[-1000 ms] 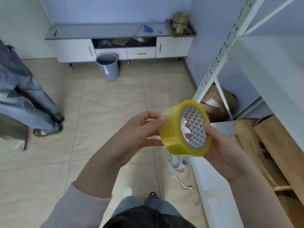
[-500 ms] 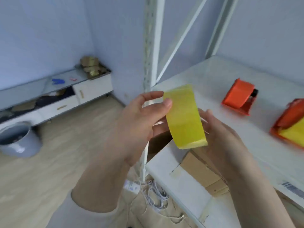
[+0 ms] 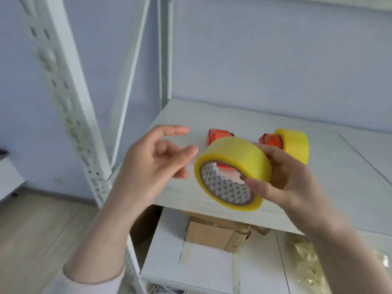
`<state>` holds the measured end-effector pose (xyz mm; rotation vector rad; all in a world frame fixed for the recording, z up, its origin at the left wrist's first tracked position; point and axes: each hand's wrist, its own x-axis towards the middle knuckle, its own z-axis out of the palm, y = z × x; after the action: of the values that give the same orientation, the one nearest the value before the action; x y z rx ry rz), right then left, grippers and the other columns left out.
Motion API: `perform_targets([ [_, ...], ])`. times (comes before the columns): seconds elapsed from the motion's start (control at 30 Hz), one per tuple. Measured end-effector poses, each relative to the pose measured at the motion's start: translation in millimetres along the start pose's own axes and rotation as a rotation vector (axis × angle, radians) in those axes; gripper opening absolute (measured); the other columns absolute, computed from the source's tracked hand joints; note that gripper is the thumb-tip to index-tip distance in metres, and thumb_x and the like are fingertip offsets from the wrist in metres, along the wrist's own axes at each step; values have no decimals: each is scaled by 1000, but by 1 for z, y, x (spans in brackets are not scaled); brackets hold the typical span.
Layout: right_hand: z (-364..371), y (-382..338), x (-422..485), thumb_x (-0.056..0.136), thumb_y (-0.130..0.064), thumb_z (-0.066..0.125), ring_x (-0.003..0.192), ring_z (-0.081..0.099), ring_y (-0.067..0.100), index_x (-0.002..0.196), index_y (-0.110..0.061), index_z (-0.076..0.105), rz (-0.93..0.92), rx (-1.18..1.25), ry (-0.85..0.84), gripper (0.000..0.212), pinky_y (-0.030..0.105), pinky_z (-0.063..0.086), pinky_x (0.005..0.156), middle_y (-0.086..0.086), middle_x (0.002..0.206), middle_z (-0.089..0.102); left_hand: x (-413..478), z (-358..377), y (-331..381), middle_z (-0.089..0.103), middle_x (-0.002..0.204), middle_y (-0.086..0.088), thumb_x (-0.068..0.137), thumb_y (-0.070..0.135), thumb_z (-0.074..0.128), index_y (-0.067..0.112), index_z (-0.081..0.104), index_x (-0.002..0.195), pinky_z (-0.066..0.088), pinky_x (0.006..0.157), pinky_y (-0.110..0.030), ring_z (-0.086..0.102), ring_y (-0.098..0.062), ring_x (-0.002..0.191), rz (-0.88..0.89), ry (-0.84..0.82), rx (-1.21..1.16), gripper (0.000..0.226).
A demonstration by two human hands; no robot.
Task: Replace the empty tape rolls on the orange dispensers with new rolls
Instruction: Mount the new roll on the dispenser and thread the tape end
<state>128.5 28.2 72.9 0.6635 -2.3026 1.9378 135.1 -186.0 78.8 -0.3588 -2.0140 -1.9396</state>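
The right hand (image 3: 284, 179) alone grips the new tape roll (image 3: 232, 172), thumb hooked into the patterned cardboard core and the other fingers wrapped round the yellow outside. The left hand (image 3: 152, 164) is open just beside the roll, fingers loosely curled, touching nothing.

The roll hangs in the air above the front part of the white shelf (image 3: 350, 183), in front of the two orange dispensers. Its hole faces down and toward the camera, so the axis through the core runs from low and near to high and far, tilted a little leftward; the flat band of tape faces upward. No loose tape end shows from here.

Behind it, the nearer dispenser (image 3: 218, 134) is mostly hidden by the roll. The farther dispenser (image 3: 272, 140) already has a full yellow roll (image 3: 296, 145) against it.

The main risk is the one-hand hold: a thumb inside the core could slip as the roll is turned, and it would drop onto the shelf or roll off the front edge to the floor. It might also go onto the dispenser facing the wrong way, since the tape end is not visible. Reaching past could also knock the nearer dispenser.
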Motion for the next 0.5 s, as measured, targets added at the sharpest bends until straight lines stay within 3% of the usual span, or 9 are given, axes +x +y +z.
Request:
perform_targets([
  [0.07,-16,0,12,45,-52,82,88,68,9,100,-37,67,9,88,-141,59,20,52,76,-12,91,73,21,2,-8,64,80,15,64,62,66,36,59,104,50,69,-12,64,0,77,71,-121,95,49],
  [0.13,-28,-1,24,52,-40,83,92,67,10,106,-28,66,27,146,-273,58,21,52,77,-10,94,72,35,14,-12,66,101,17,63,72,55,33,60,109,47,79,-11,62,2,97,-7,-337,113,60],
  [0.17,-32,-2,29,56,-33,82,94,67,12,110,-23,65,34,146,-323,58,21,51,79,-9,97,72,39,20,-14,67,101,12,65,71,51,26,62,109,47,81,-13,62,-1,97,-65,-440,99,64],
  [0.23,-40,-4,38,61,-32,79,102,65,16,117,-17,59,52,124,-388,61,23,50,84,-6,106,71,46,26,-16,66,85,4,72,61,51,16,67,97,48,75,-16,63,-6,81,-159,-594,12,53],
  [0.33,-46,-1,49,64,-41,76,111,62,17,122,-20,56,68,109,-368,65,23,49,86,-5,117,68,51,32,-17,65,61,15,72,38,52,26,69,74,47,56,-9,61,1,57,-245,-569,-248,20],
  [0.5,-42,11,57,53,-63,72,114,56,0,122,-30,53,-12,-7,-43,79,14,48,84,-17,123,63,59,39,-22,67,64,13,83,29,55,18,62,83,46,59,-9,59,1,61,-182,-409,-285,14],
])
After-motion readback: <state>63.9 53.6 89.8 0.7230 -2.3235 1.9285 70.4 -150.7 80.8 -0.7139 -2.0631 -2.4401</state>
